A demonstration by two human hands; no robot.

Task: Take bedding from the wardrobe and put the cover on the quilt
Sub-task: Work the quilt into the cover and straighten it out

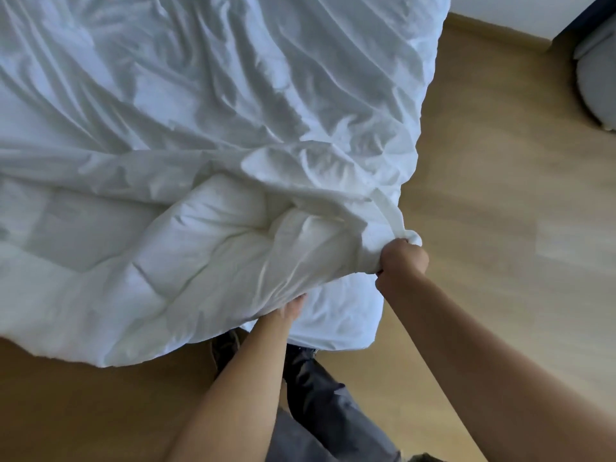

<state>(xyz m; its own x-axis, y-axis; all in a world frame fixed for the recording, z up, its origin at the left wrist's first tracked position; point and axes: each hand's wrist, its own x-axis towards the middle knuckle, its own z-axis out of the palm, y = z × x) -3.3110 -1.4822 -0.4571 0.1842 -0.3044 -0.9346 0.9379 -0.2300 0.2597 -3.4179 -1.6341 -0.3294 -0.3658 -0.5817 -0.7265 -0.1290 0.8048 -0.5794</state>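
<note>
A white, creased cover lies spread over the bed. The padded white quilt shows at the cover's near edge and hangs over the foot of the bed. My right hand grips a bunched corner of cover and quilt at the bed's near right corner. My left hand reaches under the quilt's lower edge; its fingers are hidden beneath the fabric, so its grasp cannot be made out.
Wooden floor runs along the right side and foot of the bed. A grey rounded object sits at the far right by the wall. My dark trouser legs stand at the bed's foot.
</note>
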